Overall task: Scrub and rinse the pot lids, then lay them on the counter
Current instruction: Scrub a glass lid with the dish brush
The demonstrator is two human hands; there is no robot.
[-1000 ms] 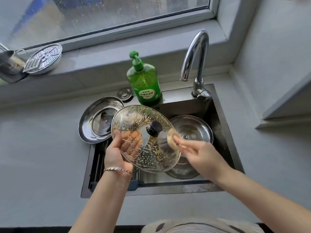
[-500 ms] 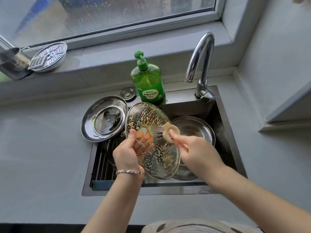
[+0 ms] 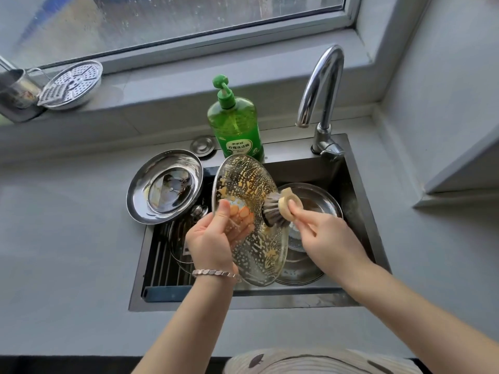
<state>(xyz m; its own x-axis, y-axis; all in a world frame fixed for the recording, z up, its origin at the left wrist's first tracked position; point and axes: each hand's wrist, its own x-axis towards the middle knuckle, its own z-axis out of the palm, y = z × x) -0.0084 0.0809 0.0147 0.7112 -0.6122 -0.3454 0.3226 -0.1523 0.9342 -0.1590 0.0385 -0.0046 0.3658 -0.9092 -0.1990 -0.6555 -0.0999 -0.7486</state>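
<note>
Right over the sink point(image 3: 359, 182), a greasy, soap-streaked glass lid point(image 3: 243, 182) stands tilted on edge. The left hand point(image 3: 210, 241) grasps its rim, thumb on the near face and fingers spread behind the glass. The right hand point(image 3: 332, 241) has its fingers clenched round a wooden brush point(image 3: 275, 209), bristles pressed to the lid. At the sink's left rear corner a steel lid point(image 3: 164, 184) lies half on the table. Behind the sink stands a green soap bottle point(image 3: 235, 125); its label carries Chinese writing, too small to read surely
</note>
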